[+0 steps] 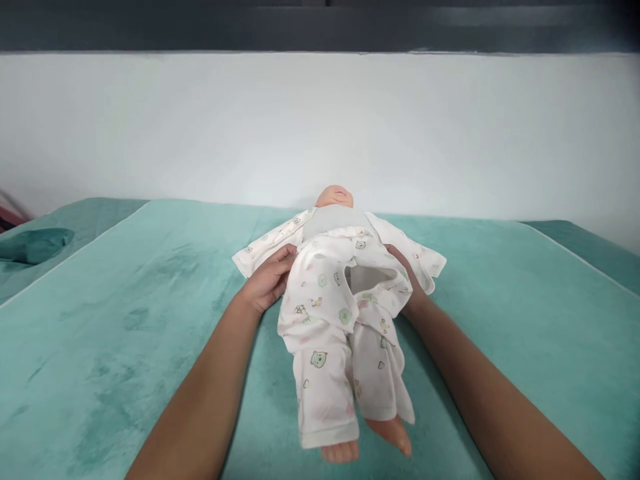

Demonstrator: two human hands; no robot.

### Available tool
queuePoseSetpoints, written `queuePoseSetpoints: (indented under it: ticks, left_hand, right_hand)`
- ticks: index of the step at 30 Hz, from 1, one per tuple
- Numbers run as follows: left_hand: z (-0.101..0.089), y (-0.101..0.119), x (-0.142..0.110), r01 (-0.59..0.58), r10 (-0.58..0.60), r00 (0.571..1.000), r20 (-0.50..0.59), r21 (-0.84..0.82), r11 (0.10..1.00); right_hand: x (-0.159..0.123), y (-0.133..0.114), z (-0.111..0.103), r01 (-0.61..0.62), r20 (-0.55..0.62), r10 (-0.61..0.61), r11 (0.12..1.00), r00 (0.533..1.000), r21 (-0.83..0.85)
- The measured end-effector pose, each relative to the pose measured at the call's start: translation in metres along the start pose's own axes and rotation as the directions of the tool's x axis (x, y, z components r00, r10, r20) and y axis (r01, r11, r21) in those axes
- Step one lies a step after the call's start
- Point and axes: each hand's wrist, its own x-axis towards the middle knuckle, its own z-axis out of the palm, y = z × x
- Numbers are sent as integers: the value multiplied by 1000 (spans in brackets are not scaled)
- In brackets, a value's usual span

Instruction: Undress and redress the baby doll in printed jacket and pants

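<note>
A baby doll [336, 196] lies on its back, head toward the wall and bare feet toward me. White trousers [320, 293] printed with small animals cover its legs, with a gap open at the crotch. Its top [277, 237] has the same print on the sleeves, which are spread out to both sides, and a plain grey-white front. My left hand [270, 279] is closed on the trousers at the waist, the fingertips hidden by the cloth. On the opposite hip my right hand [406, 273] grips the trousers too, mostly hidden behind the fabric.
A teal plush blanket [150, 320] lies under the doll, with darker green cloth [595, 250] at both sides. Behind it stands a white wall [200, 127] with a dark band [320, 27] above. A dark green fold of cloth [37, 245] is at the far left.
</note>
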Motion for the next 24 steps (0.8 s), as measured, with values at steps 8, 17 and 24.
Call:
queuePoseSetpoints:
  ticks: [8,17,24]
  left_hand:
    - [4,-4,2,-28,28,998,-48,15,1000]
    - [10,-2,2,-68,78,991,-109,93,993]
    - [14,-3,4,-69,102,982,-158,200,977]
  right_hand:
    - [8,-16,2,-6,161,-21,986,987,169]
    - [17,-5,-1,-276,158,238,914,958,297]
    - [17,0,2,-271,104,251,922,962,276]
